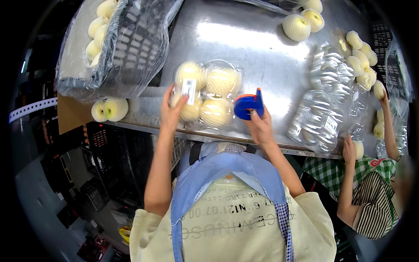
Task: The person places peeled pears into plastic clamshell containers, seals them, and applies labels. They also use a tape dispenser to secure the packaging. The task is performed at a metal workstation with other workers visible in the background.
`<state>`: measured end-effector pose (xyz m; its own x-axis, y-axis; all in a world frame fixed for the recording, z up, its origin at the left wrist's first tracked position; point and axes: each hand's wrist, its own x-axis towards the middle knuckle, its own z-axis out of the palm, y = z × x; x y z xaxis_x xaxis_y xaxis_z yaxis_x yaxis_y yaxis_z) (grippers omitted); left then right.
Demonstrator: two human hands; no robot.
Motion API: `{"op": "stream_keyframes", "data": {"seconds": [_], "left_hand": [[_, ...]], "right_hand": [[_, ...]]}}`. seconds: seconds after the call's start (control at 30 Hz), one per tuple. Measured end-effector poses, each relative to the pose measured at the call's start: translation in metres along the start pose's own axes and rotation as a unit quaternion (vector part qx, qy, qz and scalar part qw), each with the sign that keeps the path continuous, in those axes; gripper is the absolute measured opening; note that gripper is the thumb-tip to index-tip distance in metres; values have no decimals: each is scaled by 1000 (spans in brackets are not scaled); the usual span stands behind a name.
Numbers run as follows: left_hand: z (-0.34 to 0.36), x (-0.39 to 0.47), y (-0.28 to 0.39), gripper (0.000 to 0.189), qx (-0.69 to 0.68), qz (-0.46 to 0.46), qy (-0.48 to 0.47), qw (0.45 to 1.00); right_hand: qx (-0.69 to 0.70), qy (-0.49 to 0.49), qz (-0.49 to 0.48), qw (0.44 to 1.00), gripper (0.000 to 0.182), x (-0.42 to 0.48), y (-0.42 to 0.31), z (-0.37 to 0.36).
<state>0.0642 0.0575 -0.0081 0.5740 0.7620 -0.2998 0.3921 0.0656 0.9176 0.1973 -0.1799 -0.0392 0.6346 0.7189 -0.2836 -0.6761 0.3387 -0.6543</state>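
On the metal table before me, a clear plastic clamshell pack point(216, 113) holds several pale yellow fruits in foam nets. A white printed label point(189, 91) bridges the two left fruits. My left hand point(173, 104) rests on the pack's left side, thumb at the label's lower edge and fingers spread around the edge. My right hand point(260, 126) grips a blue and orange tape dispenser point(247, 106) just to the right of the pack. Two netted fruits point(110, 109) sit at the table's front left edge.
Stacked empty clamshells point(317, 118) lie at right, with loose netted fruits point(361, 59) behind. More fruits point(296, 27) sit at the back. A plastic-lined crate point(134, 42) stands at left. Beside me at right, a co-worker in a checked apron point(347, 173) handles fruit.
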Motion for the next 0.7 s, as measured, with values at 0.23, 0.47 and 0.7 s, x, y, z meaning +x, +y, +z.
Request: {"op": "stream_keyframes", "data": {"seconds": [0.23,0.47,0.7], "left_hand": [[1,22,15,65,315,167,18,934],[23,-3,13,60,340,177,75,921],[25,-5,3,62,331,206,95,916]], "right_hand": [[-186,87,-65,976,35,14,-19,-30],[-621,226,-86,746,44,21,-48,-71],[-555,78,32,828,63,14,-22,21]]}}
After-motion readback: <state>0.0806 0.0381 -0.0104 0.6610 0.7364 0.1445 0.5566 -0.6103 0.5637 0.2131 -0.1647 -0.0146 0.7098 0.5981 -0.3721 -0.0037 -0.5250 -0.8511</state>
